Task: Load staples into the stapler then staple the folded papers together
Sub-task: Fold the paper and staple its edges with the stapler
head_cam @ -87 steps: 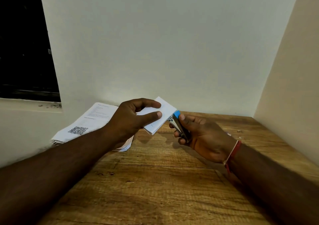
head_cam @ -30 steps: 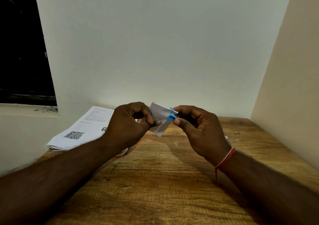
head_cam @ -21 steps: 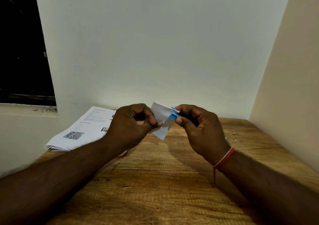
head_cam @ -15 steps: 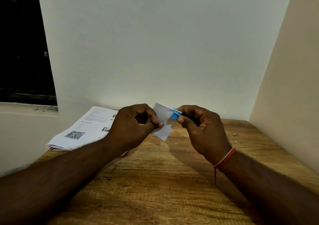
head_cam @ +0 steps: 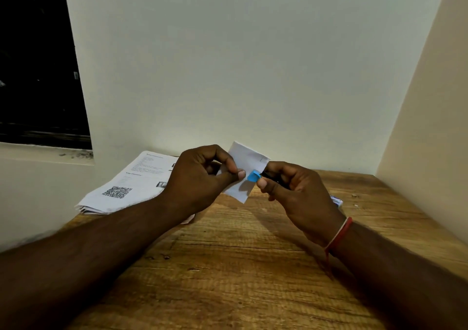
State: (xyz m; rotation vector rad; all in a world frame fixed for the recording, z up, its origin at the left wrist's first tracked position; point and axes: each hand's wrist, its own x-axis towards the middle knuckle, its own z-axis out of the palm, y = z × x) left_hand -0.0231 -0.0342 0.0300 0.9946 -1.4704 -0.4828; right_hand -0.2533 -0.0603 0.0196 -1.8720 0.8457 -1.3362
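Two hands, left hand (head_cam: 200,177) pinching folded papers (head_cam: 247,171), blue-tipped stapler (head_cam: 254,176)

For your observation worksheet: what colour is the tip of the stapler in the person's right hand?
Bright blue: the stapler tip, seen in the head view.

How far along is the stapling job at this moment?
Loading looks done: the stapler is closed in the right hand. In hand: its blue tip is at the edge of the folded papers held by the left hand. Left: no staple shows yet; the press remains unconfirmed.
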